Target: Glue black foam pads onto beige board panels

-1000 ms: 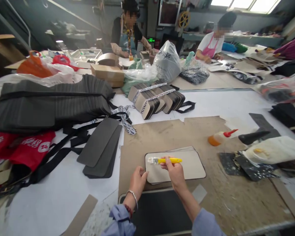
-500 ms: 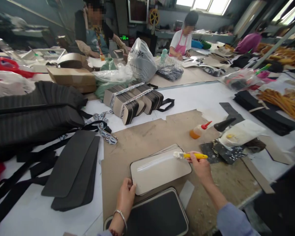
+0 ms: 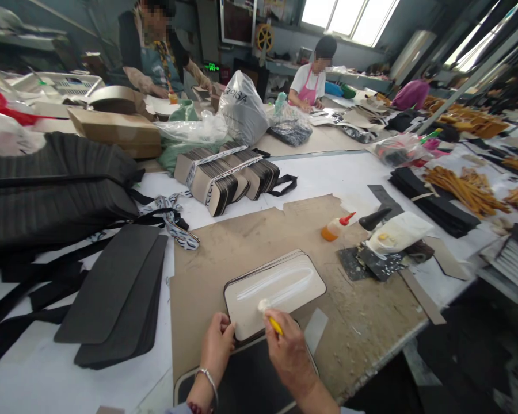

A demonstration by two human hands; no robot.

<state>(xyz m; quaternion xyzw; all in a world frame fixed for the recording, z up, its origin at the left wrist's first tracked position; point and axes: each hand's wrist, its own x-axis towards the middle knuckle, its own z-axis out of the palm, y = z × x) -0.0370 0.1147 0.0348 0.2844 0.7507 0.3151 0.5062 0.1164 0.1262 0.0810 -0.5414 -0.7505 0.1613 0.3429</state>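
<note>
A stack of beige rounded-corner panels (image 3: 285, 279) lies on brown board, wet white streaks shining across its top piece. My right hand (image 3: 287, 351) is closed round a yellow-handled brush (image 3: 275, 325), whose white-coated bristles touch the top panel near its front edge. My left hand (image 3: 218, 339) pinches the stack's near left corner between thumb and fingers. Below both hands lies a black panel with a pale rim (image 3: 250, 379), partly hidden by my forearms.
An orange glue bottle with a red tip (image 3: 331, 231) and a white glue-smeared bag (image 3: 397, 233) sit to the right. Dark panels (image 3: 112, 287) lie at left; strapped panel bundles (image 3: 228, 175) stand behind. Two co-workers (image 3: 313, 80) (image 3: 155, 57) sit across the table.
My right hand has brought the brush left and toward me across the top panel, leaving a longer wet streak. My left hand stays at the corner. The view has shifted slightly right.
</note>
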